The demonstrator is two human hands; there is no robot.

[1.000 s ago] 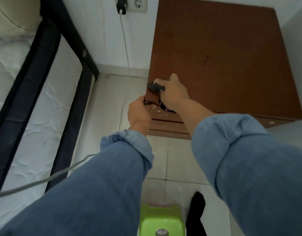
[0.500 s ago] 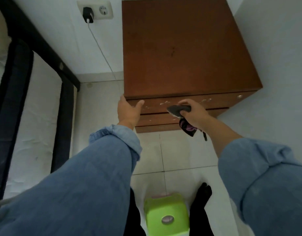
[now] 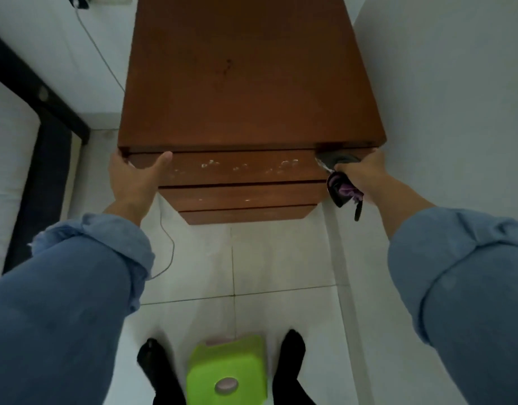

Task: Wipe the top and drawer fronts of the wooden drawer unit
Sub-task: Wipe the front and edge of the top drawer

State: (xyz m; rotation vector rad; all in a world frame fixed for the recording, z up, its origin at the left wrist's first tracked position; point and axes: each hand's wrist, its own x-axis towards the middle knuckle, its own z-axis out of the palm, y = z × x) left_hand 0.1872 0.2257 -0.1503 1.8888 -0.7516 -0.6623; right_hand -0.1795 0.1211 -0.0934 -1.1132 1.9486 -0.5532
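In the head view, the wooden drawer unit (image 3: 246, 92) filled the upper centre of the frame. The left hand (image 3: 133, 178) lay open against the left end of the top drawer front (image 3: 240, 168), thumb spread. At the drawer's right end, the right hand (image 3: 361, 173) was closed around a dark cloth (image 3: 339, 185), pressing it to the corner. A green stool (image 3: 227, 372) stood at the bottom centre of the frame.
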